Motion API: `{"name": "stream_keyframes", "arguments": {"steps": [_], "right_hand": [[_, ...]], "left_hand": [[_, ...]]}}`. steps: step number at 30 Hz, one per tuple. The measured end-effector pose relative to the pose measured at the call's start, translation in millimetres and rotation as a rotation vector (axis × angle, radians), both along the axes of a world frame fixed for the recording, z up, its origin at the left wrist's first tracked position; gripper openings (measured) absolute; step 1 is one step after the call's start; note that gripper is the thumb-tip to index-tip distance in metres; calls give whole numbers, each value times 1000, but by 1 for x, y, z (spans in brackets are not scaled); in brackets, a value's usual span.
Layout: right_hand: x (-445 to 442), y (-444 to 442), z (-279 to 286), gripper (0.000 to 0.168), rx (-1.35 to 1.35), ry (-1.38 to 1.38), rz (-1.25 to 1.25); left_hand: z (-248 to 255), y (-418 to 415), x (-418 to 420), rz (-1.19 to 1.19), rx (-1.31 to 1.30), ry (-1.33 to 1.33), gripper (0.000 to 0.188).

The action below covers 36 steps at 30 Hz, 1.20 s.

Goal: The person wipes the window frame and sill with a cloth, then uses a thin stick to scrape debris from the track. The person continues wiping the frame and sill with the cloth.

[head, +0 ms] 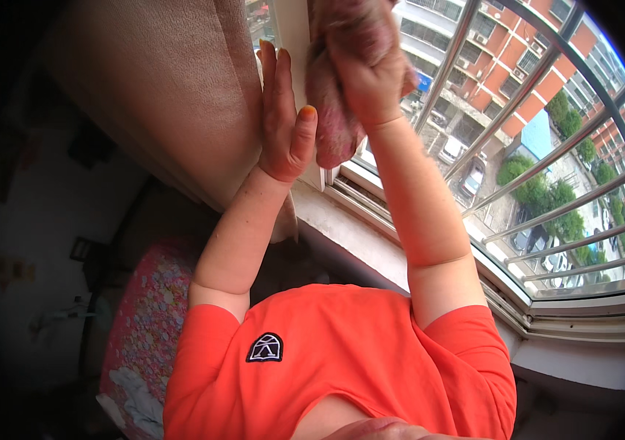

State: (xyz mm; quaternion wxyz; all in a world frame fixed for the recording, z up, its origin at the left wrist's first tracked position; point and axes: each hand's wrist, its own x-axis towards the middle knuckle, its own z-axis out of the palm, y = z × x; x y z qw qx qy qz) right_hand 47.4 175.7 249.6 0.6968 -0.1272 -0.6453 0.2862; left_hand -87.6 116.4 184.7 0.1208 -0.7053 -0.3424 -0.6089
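Note:
In my right hand (376, 93), raised in front of the window, is a bunched pinkish-brown cloth (334, 124). The cloth is blurred, and one end hangs down beside the white window frame (295, 49). My left hand (282, 137) is lifted too, its fingers stretched upward and its thumb apart. It holds nothing that I can see. Its outer side lies along the edge of a beige-brown curtain (175, 82), seemingly against the fabric. Part of the window frame is hidden behind the cloth and my right hand.
Below the window run a sliding track (365, 192) and a pale sill (354, 236). Metal guard bars (532, 82) stand outside, with buildings, trees and parked cars beyond. A pink floral cover (147, 308) with a pale cloth (136, 399) on it lies at lower left.

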Motion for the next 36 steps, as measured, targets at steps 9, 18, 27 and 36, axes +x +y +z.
{"name": "stream_keyframes", "arguments": {"steps": [9, 18, 27, 36], "right_hand": [[24, -25, -193, 58, 142, -470, -206], [7, 17, -27, 57, 290, -115, -163], [45, 4, -183, 57, 280, -426, -146], [9, 8, -63, 58, 441, -253, -273]], "left_hand": [[61, 17, -13, 34, 14, 141, 78], [67, 2, 4, 55, -51, 85, 68], [68, 3, 7, 110, -68, 74, 68], [82, -19, -6, -271, -312, -312, 77]]}}
